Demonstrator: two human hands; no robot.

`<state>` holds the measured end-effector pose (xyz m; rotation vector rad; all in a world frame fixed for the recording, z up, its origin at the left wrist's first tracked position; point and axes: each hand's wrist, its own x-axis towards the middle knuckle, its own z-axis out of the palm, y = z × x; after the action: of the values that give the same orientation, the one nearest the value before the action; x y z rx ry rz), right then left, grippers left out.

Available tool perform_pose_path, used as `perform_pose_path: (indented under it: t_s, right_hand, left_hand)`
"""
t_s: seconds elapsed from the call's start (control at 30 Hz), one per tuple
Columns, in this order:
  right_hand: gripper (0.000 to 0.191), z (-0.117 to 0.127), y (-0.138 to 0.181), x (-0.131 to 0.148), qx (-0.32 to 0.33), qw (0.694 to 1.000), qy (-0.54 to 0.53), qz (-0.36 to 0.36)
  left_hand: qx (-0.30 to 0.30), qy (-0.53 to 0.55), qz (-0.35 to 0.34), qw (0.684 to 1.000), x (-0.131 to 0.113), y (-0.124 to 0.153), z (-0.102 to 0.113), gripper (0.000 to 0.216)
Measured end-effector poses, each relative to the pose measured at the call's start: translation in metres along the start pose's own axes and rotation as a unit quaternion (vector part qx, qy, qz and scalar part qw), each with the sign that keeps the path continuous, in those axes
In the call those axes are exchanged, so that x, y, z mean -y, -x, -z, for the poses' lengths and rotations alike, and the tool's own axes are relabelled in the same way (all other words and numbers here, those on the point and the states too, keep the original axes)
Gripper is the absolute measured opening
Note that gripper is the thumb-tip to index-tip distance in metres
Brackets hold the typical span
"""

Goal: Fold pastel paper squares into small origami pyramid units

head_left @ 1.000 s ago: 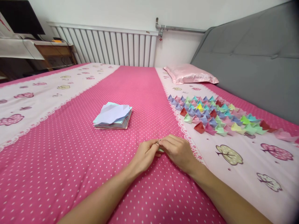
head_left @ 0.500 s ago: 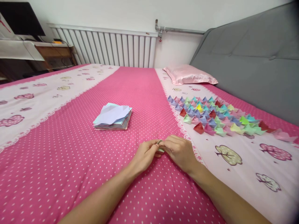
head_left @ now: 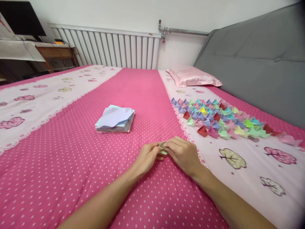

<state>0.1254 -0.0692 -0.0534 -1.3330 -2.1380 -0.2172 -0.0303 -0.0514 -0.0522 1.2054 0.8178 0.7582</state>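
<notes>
A small piece of folded pale green paper (head_left: pixel 163 152) is held between both hands, low over the pink dotted bedspread (head_left: pixel 78 178). My left hand (head_left: pixel 149 157) pinches its left side, fingers closed. From the right, my right hand (head_left: pixel 182 155) grips the other side with thumb and fingers; part of the paper is hidden behind them. Beyond my left hand lies a stack of paper sheets (head_left: pixel 115 119), pale lilac and light blue on top. Rows of folded paper boats (head_left: pixel 215 117) in many colours stand on the bed past my right hand.
A pink pillow (head_left: pixel 194 77) lies at the back right, against a grey padded headboard (head_left: pixel 257 57). Along the far wall runs a white radiator (head_left: pixel 111 47) with a pipe (head_left: pixel 186 31). A desk (head_left: pixel 52 54) with a black monitor (head_left: pixel 21 20) is at far left.
My hands have drawn slightly apart, and more of the folded green paper shows between the fingers. The paper stack and the boats have stayed where they were.
</notes>
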Motion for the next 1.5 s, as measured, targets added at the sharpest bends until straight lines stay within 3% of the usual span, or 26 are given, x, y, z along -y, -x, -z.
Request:
perform_pose_path:
  t_s: [0.07, 0.33, 0.53, 0.73, 0.83, 0.93, 1.03, 1.1, 1.27, 1.5]
  right_hand:
    - [0.012, 0.002, -0.001, 0.001, -0.005, 1.0, -0.029, 0.002]
    - [0.043, 0.006, -0.008, -0.008, -0.012, 0.988, -0.148, 0.035]
    - [0.049, 0.015, -0.011, -0.018, 0.033, 0.975, -0.22, 0.013]
    - [0.053, 0.014, -0.011, -0.026, 0.091, 0.963, -0.252, 0.011]
    - [0.057, 0.01, -0.009, -0.032, 0.091, 0.972, -0.216, -0.037]
    - [0.055, 0.005, -0.008, -0.038, 0.092, 0.972, -0.198, -0.082]
    - [0.048, 0.001, -0.007, -0.039, 0.1, 0.967, -0.221, -0.073]
    - [0.046, -0.002, -0.007, -0.037, 0.1, 0.965, -0.237, -0.053]
    - [0.046, -0.011, -0.005, -0.034, 0.114, 0.963, -0.243, -0.004]
    - [0.021, -0.009, -0.007, -0.037, 0.094, 0.972, -0.216, -0.009]
  left_hand:
    - [-0.013, 0.031, 0.013, 0.999, 0.001, -0.001, 0.001, 0.022]
    - [-0.061, 0.161, 0.052, 0.984, 0.003, -0.009, 0.014, 0.015]
    - [-0.069, 0.13, 0.085, 0.986, -0.001, -0.009, 0.016, 0.016]
    - [-0.038, 0.086, 0.1, 0.991, -0.002, -0.01, 0.016, 0.026]
    - [-0.097, 0.019, 0.075, 0.992, -0.001, -0.011, 0.017, 0.028]
    - [-0.183, -0.119, -0.014, 0.976, 0.002, -0.012, 0.021, 0.031]
    - [-0.242, -0.211, -0.098, 0.942, 0.006, -0.013, 0.027, 0.026]
    - [-0.274, -0.214, -0.116, 0.93, 0.008, -0.015, 0.03, 0.023]
    - [-0.284, -0.191, -0.104, 0.934, 0.013, -0.019, 0.032, 0.022]
    - [-0.272, -0.199, -0.081, 0.938, 0.009, -0.02, 0.03, 0.024]
